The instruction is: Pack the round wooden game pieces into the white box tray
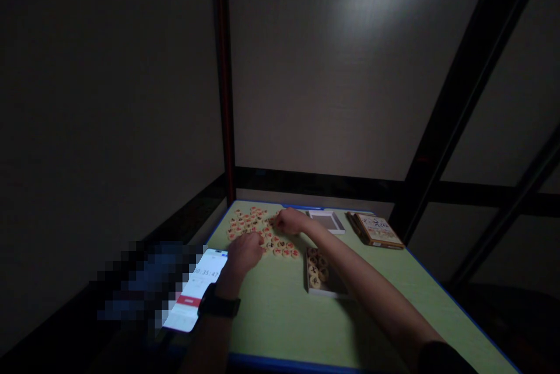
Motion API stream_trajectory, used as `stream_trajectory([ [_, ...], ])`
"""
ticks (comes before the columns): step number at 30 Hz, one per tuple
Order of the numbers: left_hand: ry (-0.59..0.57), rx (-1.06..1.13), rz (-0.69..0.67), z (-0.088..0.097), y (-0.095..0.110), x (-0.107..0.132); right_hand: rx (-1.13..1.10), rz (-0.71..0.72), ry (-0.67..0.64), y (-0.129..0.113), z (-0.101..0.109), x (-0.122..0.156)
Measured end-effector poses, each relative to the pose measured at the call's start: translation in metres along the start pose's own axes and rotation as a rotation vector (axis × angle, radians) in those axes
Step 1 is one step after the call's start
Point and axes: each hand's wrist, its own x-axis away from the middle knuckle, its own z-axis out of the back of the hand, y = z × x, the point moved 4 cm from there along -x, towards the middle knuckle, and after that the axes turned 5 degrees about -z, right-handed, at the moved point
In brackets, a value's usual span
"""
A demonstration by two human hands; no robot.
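Several round wooden game pieces (251, 223) with red and black marks lie scattered on a green table mat (280, 310). My left hand (245, 251) rests on the near edge of the pile, fingers curled over pieces; a dark watch is on that wrist. My right hand (289, 221) reaches across to the pile's far right side, fingers bent on the pieces. What either hand holds is too small and dark to make out. A small open box (321, 280) holding several pieces sits beneath my right forearm.
A lit phone (195, 292) showing a timer lies at the table's left edge. A white box part (326, 221) and a printed box lid (378, 229) lie at the far right. Dark walls and beams surround the table, and the room is dim.
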Motion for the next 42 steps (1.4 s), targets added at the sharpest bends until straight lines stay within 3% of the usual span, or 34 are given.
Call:
stream_trajectory([
  [13, -0.055, 0.007, -0.059, -0.005, 0.004, 0.002, 0.026, -0.016, 0.074, -0.030, -0.008, -0.045],
  [24, -0.079, -0.051, -0.073, 0.000, 0.009, 0.005, -0.017, 0.019, 0.173, -0.030, -0.004, -0.033],
  [29, -0.079, -0.053, -0.083, -0.002, 0.008, 0.004, -0.137, 0.101, 0.262, -0.019, 0.003, 0.007],
  [34, -0.086, -0.039, -0.088, -0.002, 0.007, 0.003, -0.362, 0.297, 0.419, -0.006, 0.002, 0.079],
  [39, 0.001, -0.045, -0.105, 0.009, 0.013, 0.001, -0.465, 0.259, 0.461, 0.006, -0.003, 0.153],
  [42, 0.094, -0.039, -0.220, 0.010, 0.026, 0.000, -0.545, 0.158, 0.476, 0.014, -0.009, 0.186],
])
